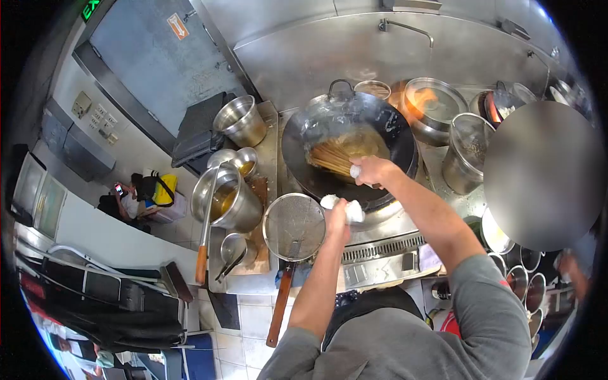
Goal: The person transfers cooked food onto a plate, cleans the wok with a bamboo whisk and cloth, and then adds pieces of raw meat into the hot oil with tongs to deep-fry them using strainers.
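Observation:
My right hand point(377, 172) is closed round the top of a bamboo wok brush point(330, 157), whose bristles rest in cloudy liquid inside the big black wok point(396, 136). Something white shows at that end of the brush, by my fingers. At the wok's near rim, my left hand point(339, 220) is closed on a folded white cloth point(352, 212); whether a wok handle lies under the cloth is hidden. Just left of this hand lies a round wire-mesh strainer point(294, 221) with a wooden handle.
Left of the wok stand a large steel pot point(238, 208) with yellowish liquid, a ladle point(208, 231) across it, and another steel pot point(241, 121). Flames rise beside a wide pot point(437, 104) at the right. A tall steel pot point(462, 166) stands closer. A tap point(408, 28) juts from the back wall.

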`<state>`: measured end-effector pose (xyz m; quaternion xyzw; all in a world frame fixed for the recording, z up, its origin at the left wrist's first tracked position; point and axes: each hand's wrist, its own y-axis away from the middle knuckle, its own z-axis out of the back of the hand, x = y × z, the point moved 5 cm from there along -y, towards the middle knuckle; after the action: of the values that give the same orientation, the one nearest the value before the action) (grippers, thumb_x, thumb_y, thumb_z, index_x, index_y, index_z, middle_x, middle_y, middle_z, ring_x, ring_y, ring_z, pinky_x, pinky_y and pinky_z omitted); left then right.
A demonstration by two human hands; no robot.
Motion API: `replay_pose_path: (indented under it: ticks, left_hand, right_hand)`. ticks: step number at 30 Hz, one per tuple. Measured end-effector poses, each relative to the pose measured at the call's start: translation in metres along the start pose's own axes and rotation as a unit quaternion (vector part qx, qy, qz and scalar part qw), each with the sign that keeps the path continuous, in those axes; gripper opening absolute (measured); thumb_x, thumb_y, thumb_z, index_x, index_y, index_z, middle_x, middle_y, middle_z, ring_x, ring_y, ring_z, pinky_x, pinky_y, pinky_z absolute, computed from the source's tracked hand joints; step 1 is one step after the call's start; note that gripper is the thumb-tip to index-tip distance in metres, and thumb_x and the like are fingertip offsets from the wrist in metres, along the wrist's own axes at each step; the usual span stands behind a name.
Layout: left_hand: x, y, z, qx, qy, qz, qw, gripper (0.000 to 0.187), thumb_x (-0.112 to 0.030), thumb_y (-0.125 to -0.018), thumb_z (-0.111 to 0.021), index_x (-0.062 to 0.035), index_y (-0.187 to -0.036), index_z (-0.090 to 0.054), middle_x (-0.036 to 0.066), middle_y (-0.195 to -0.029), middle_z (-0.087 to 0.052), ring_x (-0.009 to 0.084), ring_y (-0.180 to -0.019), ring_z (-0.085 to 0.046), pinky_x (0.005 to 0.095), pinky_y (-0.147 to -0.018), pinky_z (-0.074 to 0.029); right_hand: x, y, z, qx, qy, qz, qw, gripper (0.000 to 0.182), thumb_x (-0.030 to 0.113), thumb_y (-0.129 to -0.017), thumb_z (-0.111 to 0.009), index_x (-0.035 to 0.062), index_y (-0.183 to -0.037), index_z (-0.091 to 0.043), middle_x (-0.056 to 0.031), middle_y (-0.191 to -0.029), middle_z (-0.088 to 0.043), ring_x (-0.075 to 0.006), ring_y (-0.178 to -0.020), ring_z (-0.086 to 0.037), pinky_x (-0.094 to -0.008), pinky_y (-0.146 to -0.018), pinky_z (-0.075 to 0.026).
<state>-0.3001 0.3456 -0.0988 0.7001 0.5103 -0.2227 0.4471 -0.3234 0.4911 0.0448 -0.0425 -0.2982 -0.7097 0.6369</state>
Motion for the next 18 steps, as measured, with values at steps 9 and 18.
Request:
replay_pose_path:
  ticks: [9,18]
  left_hand:
    - [-0.078,0.012,0.033,0.015,-0.154,-0.089,0.984,0.009,-0.003,-0.075,-0.056,-0.0015,-0.084,-0.054,0.006,-0.075,-0.057,0.0165,-0.063,-0.059,0.0315,-0.056,-0.048]
    - [-0.083,0.039,0.019,0.002,-0.222,-0.176,0.959,0.013,0.002,-0.073,-0.054,-0.0006,-0.084,-0.05,0.005,-0.078,-0.054,0.0157,-0.066,-0.056,0.0316,-0.059,-0.047]
  right_hand:
    - [-0.067,0.15,-0.045,-0.111,-0.348,-0.021,0.931,0.095,0.022,-0.072,-0.071,0.0092,-0.146,-0.012,-0.0179,-0.1,-0.059,-0.0179,-0.066,-0.057,-0.0279,-0.049,-0.046]
    - [-0.124,0.222,-0.12,-0.205,-0.689,-0.041,0.694,0.083,0.015,-0.079,-0.066,0.0052,-0.144,-0.016,-0.0116,-0.084,-0.058,-0.0181,-0.052,-0.054,-0.0297,-0.039,-0.042]
